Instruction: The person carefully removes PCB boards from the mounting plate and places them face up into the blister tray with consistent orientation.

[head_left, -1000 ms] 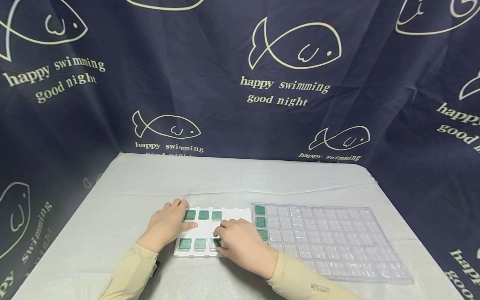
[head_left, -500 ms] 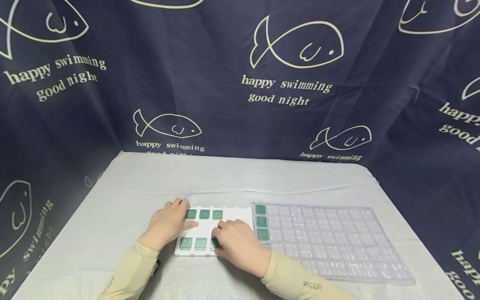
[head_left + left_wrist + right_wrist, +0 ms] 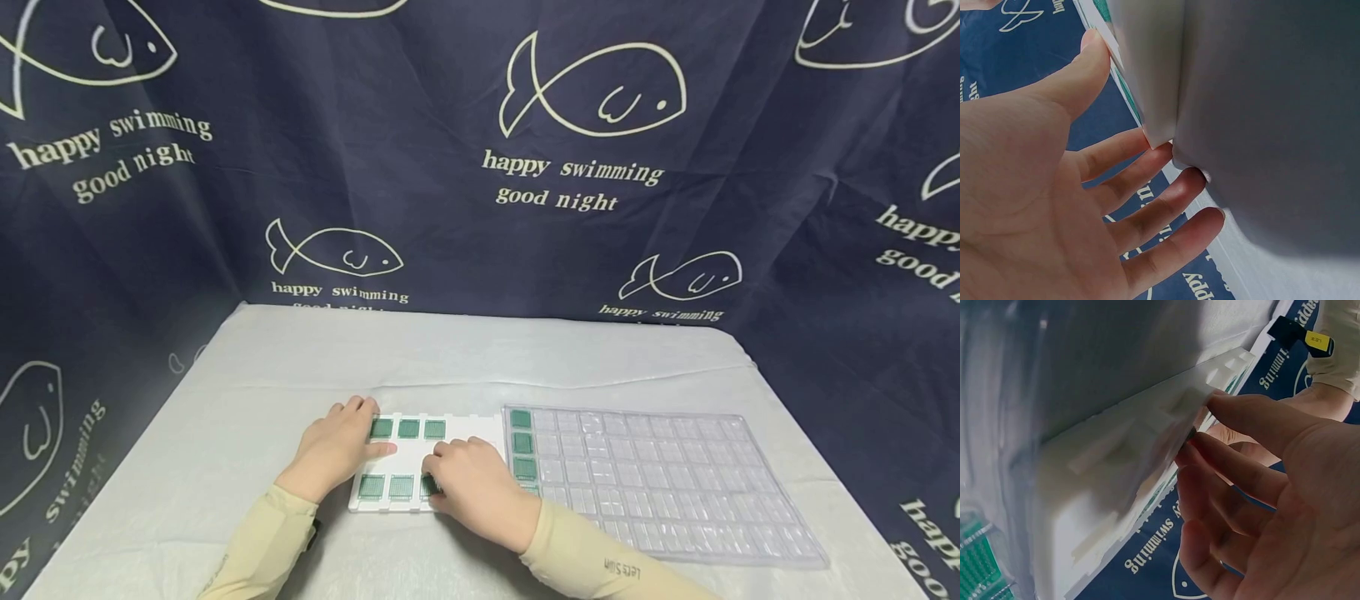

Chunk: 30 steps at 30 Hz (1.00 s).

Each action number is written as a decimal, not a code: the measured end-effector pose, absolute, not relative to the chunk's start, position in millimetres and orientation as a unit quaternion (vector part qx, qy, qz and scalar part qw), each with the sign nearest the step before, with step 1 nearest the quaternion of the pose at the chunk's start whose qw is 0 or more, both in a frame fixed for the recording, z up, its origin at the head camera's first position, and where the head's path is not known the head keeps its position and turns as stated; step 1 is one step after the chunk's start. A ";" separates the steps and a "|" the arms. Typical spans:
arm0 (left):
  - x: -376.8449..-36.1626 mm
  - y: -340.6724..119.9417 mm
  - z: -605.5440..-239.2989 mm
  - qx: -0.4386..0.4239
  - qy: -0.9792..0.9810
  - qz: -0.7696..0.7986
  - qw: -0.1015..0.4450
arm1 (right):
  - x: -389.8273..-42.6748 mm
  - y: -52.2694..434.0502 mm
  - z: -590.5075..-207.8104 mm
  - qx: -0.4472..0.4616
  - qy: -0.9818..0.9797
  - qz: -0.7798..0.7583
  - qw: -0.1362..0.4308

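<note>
Chip [image 3: 428,485], third from left in the lower row of the white tray [image 3: 472,427], lower centre of the head frame, partly under fingers. It read dark a second ago and shows green now, so its face has probably tipped flatter. Right hand [image 3: 480,492] has shifted slightly left over it in that second; almost no motion in the last half second. Judgement: fine seating at one slot, not carrying; whether the chip is fully down cannot be told. Right grip: thumb and finger appear to pinch the chip at its edges; the contact is small and dim in the right wrist view. Left hand [image 3: 333,442] unchanged at the tray's left end, thumb laid on top, fingers fairly straight at the corner, seemingly steadying. Around: three upper chips [image 3: 408,428] and two lower-left chips [image 3: 395,487] lie in the same tray. To the right, just beside it, clear tray [image 3: 660,454]; green chips [image 3: 522,443] in its left column, slightly more exposed than a second ago. Pale cloth [image 3: 525,350] beneath; navy curtain [image 3: 420,108] fills the upper frame.
</note>
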State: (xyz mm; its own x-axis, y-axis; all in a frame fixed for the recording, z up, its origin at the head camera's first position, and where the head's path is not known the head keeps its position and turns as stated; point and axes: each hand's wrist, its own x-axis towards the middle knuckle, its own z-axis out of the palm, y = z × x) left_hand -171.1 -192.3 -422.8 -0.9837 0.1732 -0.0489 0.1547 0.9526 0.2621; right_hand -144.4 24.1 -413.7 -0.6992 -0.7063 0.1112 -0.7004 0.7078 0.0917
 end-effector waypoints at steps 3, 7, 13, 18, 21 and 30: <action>-171.5 -192.7 -422.9 0.084 0.987 0.130 0.033 | -145.6 24.1 -414.3 0.383 -0.921 -0.018 0.068; -171.8 -192.6 -422.1 0.083 0.988 0.129 0.033 | -145.1 24.9 -413.2 0.387 -0.918 -0.015 0.081; -171.8 -192.6 -420.3 0.084 0.988 0.128 0.033 | -144.3 25.8 -410.3 0.391 -0.914 -0.008 0.107; -171.6 -192.4 -419.9 0.082 0.988 0.127 0.036 | -144.4 25.7 -408.1 0.395 -0.912 -0.005 0.112; -171.7 -192.3 -419.6 0.084 0.988 0.126 0.035 | -144.1 26.1 -405.9 0.394 -0.913 0.000 0.107; -170.1 -192.3 -419.0 0.085 0.987 0.129 0.037 | -143.7 27.7 -404.2 0.391 -0.916 0.006 0.084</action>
